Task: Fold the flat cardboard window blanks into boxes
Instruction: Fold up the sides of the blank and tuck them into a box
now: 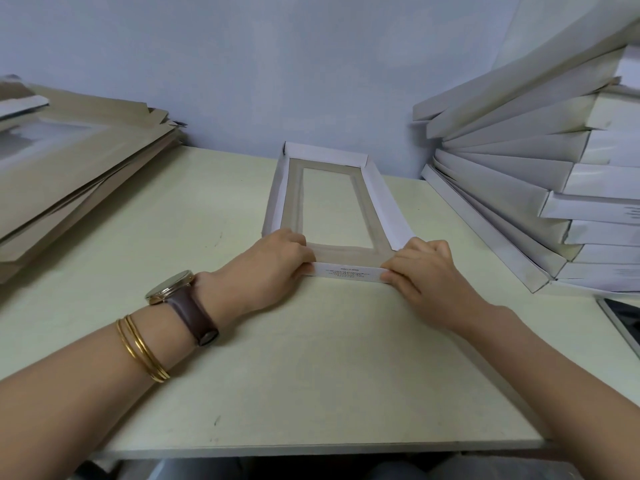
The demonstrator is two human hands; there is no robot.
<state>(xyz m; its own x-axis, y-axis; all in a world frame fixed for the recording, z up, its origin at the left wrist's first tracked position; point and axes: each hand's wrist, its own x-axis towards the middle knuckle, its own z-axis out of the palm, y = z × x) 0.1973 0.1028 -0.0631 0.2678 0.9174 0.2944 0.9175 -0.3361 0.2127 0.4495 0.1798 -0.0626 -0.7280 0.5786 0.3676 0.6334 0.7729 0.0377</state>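
Observation:
A long window box (379, 199) lies lengthwise on the pale table (277, 358), its white side walls and far end wall standing up around a clear rectangular window. The near end flap (349, 272), white with small print, is raised between my hands. My left hand (273, 268) grips the box's near left corner, thumb on the flap's left end. My right hand (424, 268) pinches the near right corner and the flap's right end.
A pile of flat brown blanks (79, 168) fills the table's left side. A leaning stack of folded white boxes (540, 188) stands at the right against the wall. A dark tray-like edge (623, 320) shows at far right.

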